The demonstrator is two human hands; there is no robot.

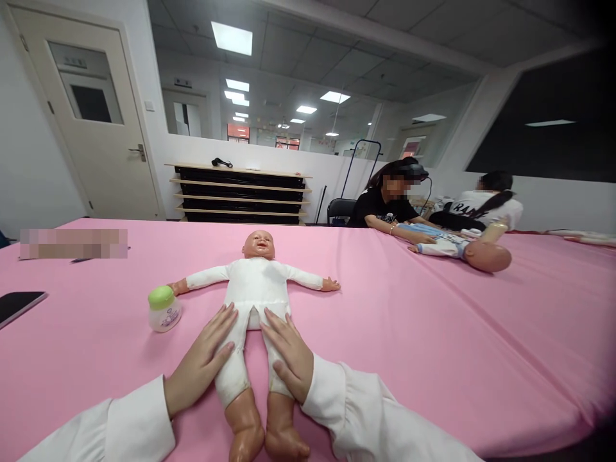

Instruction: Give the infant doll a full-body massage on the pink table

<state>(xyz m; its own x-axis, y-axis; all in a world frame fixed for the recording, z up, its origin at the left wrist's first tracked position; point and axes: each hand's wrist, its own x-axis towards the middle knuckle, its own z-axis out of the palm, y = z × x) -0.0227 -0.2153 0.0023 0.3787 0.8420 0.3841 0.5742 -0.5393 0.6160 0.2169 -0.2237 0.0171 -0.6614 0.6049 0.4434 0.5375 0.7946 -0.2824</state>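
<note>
A baby doll (257,282) with a white cloth body lies face up on the pink table cover, its feet towards me and its arms spread. My left hand (205,356) rests flat on the doll's thigh at the left, fingers stretched towards its hip. On the other thigh lies my right hand (289,353), also flat with its fingers extended. Neither hand grips anything. Beside the doll's hand at the left stands a small clear jar (164,314) with a green lid and a printed label.
A phone-like dark slab (19,307) lies at the left edge of the pink table (409,359). Across the table, a person (387,199) in a headset handles a second, dressed doll (481,255). Another person (488,205) sits nearby. Low shelving (240,192) stands behind.
</note>
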